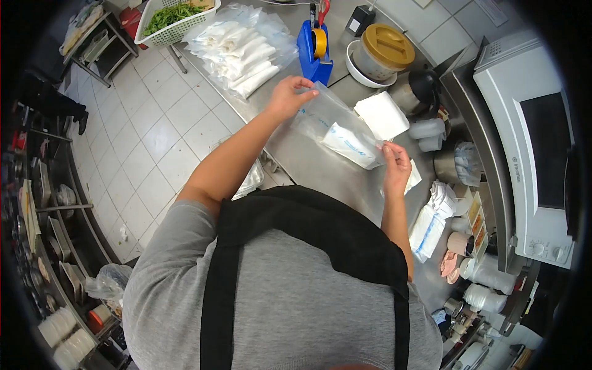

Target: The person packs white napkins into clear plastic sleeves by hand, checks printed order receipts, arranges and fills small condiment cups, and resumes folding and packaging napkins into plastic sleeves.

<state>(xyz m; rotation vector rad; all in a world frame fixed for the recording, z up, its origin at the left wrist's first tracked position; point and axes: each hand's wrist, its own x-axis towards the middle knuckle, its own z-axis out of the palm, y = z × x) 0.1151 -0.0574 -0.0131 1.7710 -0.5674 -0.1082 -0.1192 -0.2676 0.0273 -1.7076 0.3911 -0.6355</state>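
Note:
A clear plastic bag (pixel 314 120) is stretched between my two hands above the steel counter. My left hand (pixel 291 97) pinches its far left end between thumb and fingers. At the other end, my right hand (pixel 396 166) is closed on the bag's near right corner. A white packet with blue print (pixel 348 146) lies at the bag's right part; whether it is fully inside, I cannot tell. Just beyond the bag is a stack of white napkins (pixel 381 116). More white paper (pixel 412 177) shows partly behind my right hand.
Wrapped white packets (pixel 237 49) are heaped at the counter's far left, beside a blue tape dispenser (pixel 313 52). A gold-lidded tub (pixel 387 46) stands in a white bowl. A basket of greens (pixel 176 21) sits at the far left; a microwave (pixel 530 142) is at right.

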